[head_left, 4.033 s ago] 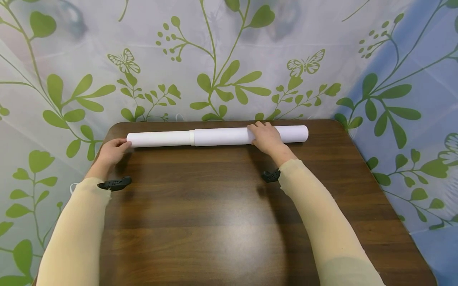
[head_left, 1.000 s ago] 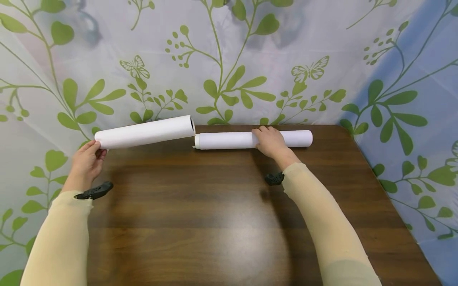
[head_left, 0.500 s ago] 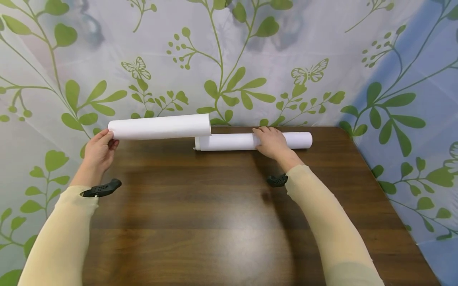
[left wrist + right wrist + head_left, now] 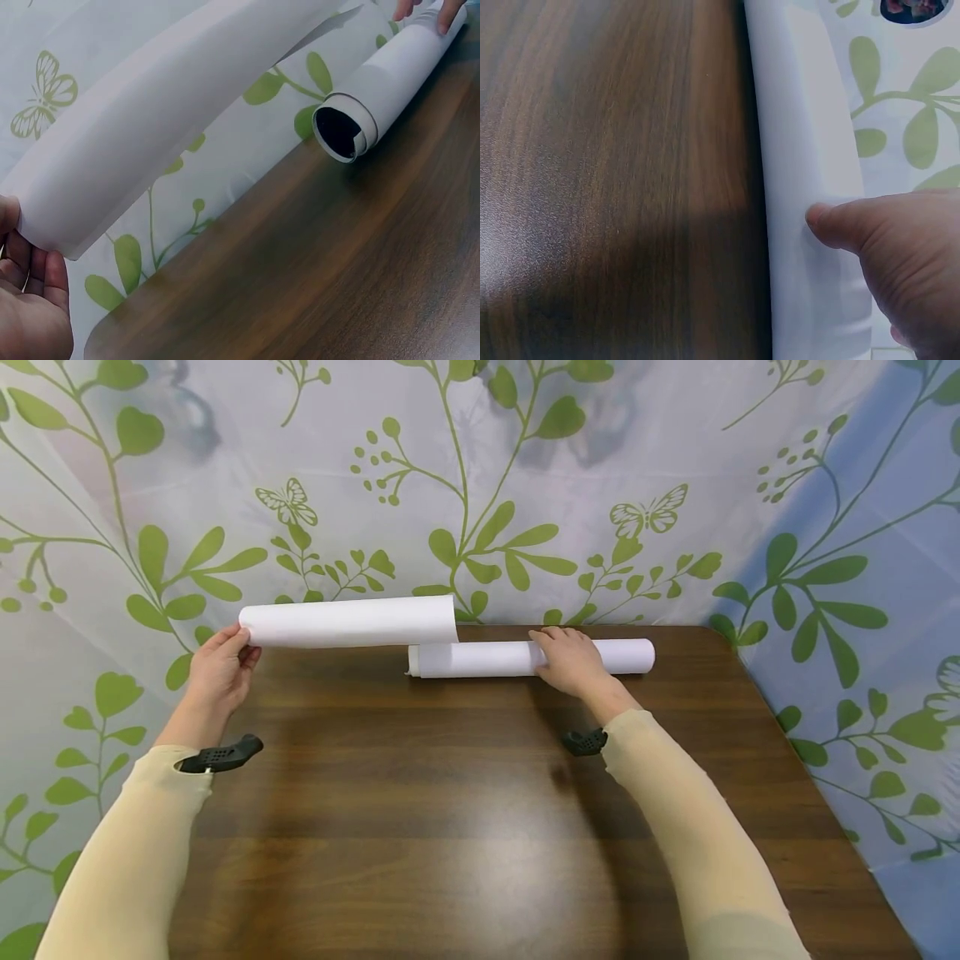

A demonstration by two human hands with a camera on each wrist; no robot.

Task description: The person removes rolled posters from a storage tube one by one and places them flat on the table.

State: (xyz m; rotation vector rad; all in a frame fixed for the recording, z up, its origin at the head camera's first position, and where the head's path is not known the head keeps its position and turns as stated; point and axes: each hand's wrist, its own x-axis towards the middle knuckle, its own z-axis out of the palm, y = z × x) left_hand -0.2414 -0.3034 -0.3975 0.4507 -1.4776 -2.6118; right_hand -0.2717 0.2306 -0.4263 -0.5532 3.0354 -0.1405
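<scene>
My left hand (image 4: 221, 672) pinches the left end of a white paper roll (image 4: 348, 622), holding it raised above the back of the table. In the left wrist view, the fingertips (image 4: 54, 274) sit under its lower end and the thumb is on top. The roll's right end overlaps a second white paper roll (image 4: 487, 660) in the head view, but a gap shows between them in the left wrist view. That second roll lies on the table, its dark hollow end (image 4: 337, 133) facing left. My right hand (image 4: 573, 664) grips it near its middle, the thumb pressed on its side.
Both rolls are at the far edge of a brown wooden table (image 4: 420, 760). Directly behind rises a white cloth (image 4: 330, 452) printed with green leaves and butterflies. A black wrist device (image 4: 221, 754) is on the left wrist, another (image 4: 585, 742) on the right.
Four seconds ago both rolls lay end to end on the table, touching. The left roll was pulled away and lifted, then moved right and levelled. The right hand stays on its roll.
</scene>
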